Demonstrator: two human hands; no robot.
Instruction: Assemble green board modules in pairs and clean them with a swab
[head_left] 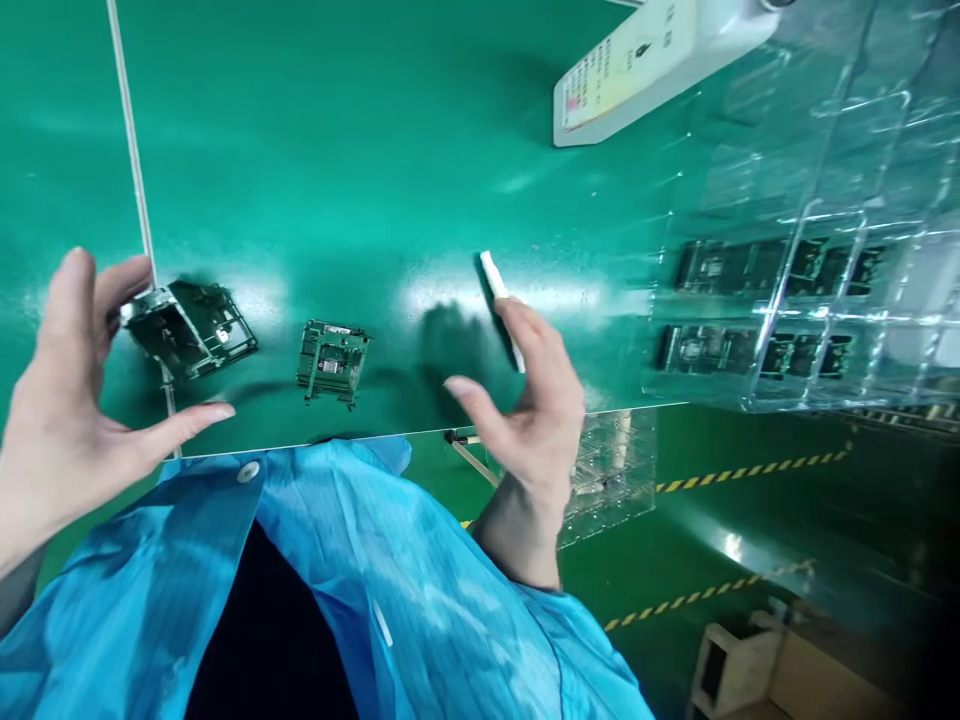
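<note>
My left hand (pixel 90 400) is at the left of the green table, thumb and fingers spread apart. Its fingertips meet the far left edge of a green circuit board assembly (pixel 199 328), while the thumb lies clear of it on the near side. A second, smaller-looking board assembly (pixel 332 362) rests on the table between my hands. My right hand (pixel 532 410) hovers over a white pen (pixel 493 272), thumb held well away from the fingers. The index fingertip overlaps the pen; whether it touches cannot be made out. Part of the pen is hidden behind the fingers.
A white labelled bottle (pixel 637 70) is at the back right. Clear plastic trays (pixel 810 230) are stacked at the right, with several board assemblies (pixel 750 350) inside. Below the table edge, another clear tray (pixel 622 470) and a cardboard box (pixel 825 670) show.
</note>
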